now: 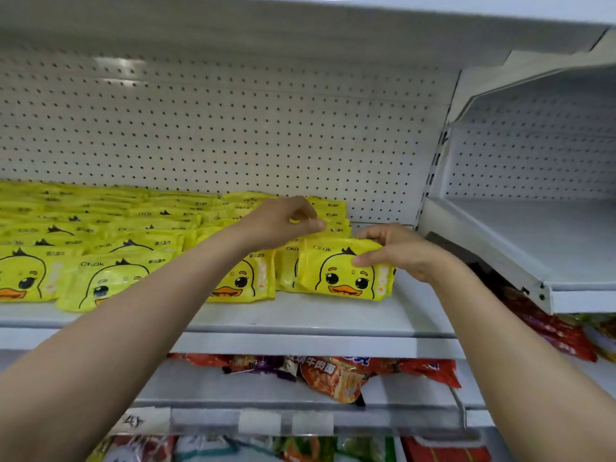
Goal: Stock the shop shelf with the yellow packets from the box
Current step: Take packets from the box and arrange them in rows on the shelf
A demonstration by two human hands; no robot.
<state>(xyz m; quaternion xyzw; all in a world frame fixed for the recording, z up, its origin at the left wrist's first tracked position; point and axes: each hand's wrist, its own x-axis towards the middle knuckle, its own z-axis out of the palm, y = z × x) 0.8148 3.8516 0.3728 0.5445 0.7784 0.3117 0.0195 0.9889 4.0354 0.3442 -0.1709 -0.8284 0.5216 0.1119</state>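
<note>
hands (336, 243) on yellow packets (340, 270), white shelf (300, 315)

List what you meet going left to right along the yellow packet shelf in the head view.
Rows of yellow packets → left hand → front duck packet → right hand → empty side shelf.

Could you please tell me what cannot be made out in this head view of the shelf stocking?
- The box: not in view at all.
- Yellow packets in the back rows: each hidden by the one in front; count unclear.
- Duck packet behind the left forearm: partly covered.
- What the left hand pinches: fingers hide it.
- Price labels on the lower rail: blurred.
- Red snack bags: cut off by the shelf edge.
</note>
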